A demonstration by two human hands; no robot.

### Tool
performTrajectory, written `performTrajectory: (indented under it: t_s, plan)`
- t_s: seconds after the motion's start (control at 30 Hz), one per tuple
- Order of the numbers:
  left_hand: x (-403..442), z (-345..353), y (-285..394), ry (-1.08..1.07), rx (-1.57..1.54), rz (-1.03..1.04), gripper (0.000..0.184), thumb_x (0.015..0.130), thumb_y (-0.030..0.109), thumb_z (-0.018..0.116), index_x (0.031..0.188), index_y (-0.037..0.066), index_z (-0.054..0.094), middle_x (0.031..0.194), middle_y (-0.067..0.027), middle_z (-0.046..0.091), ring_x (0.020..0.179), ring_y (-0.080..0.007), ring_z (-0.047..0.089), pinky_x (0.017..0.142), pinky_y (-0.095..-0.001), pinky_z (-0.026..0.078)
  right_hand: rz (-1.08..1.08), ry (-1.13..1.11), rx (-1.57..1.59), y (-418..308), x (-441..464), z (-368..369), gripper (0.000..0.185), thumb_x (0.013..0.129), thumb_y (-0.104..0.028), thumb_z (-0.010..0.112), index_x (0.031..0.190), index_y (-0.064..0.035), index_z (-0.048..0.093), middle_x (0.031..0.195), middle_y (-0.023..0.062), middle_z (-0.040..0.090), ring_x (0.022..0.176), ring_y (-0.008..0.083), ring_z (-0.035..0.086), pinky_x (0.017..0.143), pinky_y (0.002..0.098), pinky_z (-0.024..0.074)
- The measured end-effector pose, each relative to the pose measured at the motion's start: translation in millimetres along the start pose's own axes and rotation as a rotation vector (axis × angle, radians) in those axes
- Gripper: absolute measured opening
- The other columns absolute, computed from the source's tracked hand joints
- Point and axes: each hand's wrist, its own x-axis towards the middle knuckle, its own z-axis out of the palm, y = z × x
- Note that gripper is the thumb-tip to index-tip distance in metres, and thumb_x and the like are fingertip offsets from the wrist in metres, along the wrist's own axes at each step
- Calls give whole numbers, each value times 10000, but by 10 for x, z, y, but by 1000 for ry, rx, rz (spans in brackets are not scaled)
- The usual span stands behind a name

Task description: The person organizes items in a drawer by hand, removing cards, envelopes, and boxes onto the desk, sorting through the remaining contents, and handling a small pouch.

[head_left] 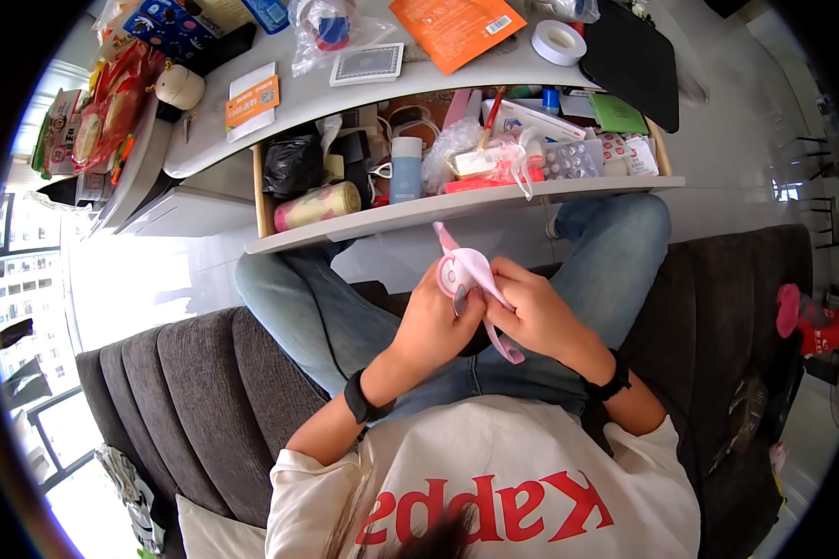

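Between my two hands, above my lap, is a soft-looking pink strap (500,346) with a round white-and-pink piece (454,274) on it; its exact kind is unclear. My left hand (432,315) pinches it from the left side, its thumb near a small grey part. From the other side my right hand (529,312) closes its fingers on the pink band. One end sticks up toward the drawer and another hangs below the hands. Just beyond them stands an open drawer (475,212), its front edge apart from the pink strap.
Inside the drawer lie a blue-grey bottle (405,170), a black plastic bag (293,164), a blister pack (573,160) and small boxes. The tabletop holds a card deck (366,65), an orange packet (457,30) and a tape roll (558,43). A dark sofa (214,391) surrounds my legs.
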Motion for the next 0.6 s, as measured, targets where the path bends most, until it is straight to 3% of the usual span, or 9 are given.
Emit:
performTrajectory:
  t_s: [0.17, 0.27, 0.37, 0.53, 0.6]
  plan:
    - [76, -94, 97, 70, -36, 3, 163, 763, 13, 539, 922, -5, 568, 838, -168, 558, 738, -354, 564, 649, -395, 474, -58, 93, -43, -60, 71, -20, 131, 760, -41, 590, 820, 67, 546, 747, 139, 533, 584, 274, 520, 550, 332, 424]
    - [97, -158, 108, 108, -115, -144, 146, 749, 21, 555, 890, -5, 582, 845, -148, 565, 693, -333, 570, 608, -367, 477, 40, 161, -4, -29, 75, -139, 120, 736, -25, 586, 798, 70, 547, 691, 128, 523, 527, 228, 478, 506, 316, 393]
    - [121, -216, 122, 101, 44, -62, 121, 737, 30, 575, 850, -10, 594, 847, -126, 571, 648, -314, 569, 572, -346, 473, 67, 197, -31, 25, 94, -214, 123, 717, -14, 578, 795, 76, 551, 688, 121, 531, 507, 184, 455, 486, 296, 375]
    - [144, -392, 283, 81, 329, 175, 134, 676, 58, 630, 787, -7, 590, 883, -99, 561, 777, -274, 569, 612, -370, 475, 51, 280, -79, -66, 91, -291, 170, 751, -47, 619, 872, 63, 574, 760, 107, 589, 570, 166, 539, 536, 272, 436]
    - [108, -336, 417, 38, 375, 180, 159, 670, 75, 657, 783, -3, 578, 892, -97, 541, 773, -269, 558, 621, -363, 475, 69, 283, -73, -45, 68, -292, 217, 755, -61, 638, 933, 47, 577, 791, 109, 602, 603, 173, 571, 569, 270, 462]
